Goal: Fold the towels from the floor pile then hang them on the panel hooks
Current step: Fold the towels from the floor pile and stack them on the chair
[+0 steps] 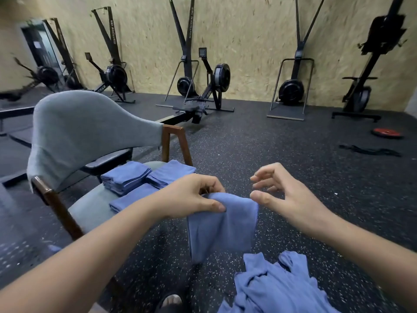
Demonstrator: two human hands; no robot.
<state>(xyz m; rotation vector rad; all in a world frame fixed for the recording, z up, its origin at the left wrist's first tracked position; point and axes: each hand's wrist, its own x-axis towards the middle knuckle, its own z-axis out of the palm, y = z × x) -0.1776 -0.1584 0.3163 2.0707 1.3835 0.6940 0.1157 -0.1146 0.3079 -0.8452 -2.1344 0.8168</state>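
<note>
Towel (222, 224), blue and looking already doubled over, is hanging in the air in front of the person. It is hanging above the speckled floor (293, 168), between the chair (79, 132) and the floor pile (270, 285). The left hand (191, 197) is pinching its top edge between thumb and curled fingers and seems to be carrying all the weight. The right hand (277, 195) is hovering just beside the towel's upper right corner, fingers spread and loosely bent. Its thumb is very near the cloth. I cannot tell whether it is touching, but it is gripping nothing.

From where I am standing, the person seems to be partway through folding this one. To do it well, the right hand should be taking the free corner level with the left-hand pinch, so the top edge is pulling straight and the hanging sides are lining up. After a light shake to drop the creases, the next fold should be matching the size of the folded towels (126, 177) sitting in neat stacks on the chair seat. Keeping the lower edge off the floor would be wise.

Plenty of crumpled cloth is waiting in the pile, and no panel hooks are showing from here, so hanging looks a long way off.
</note>
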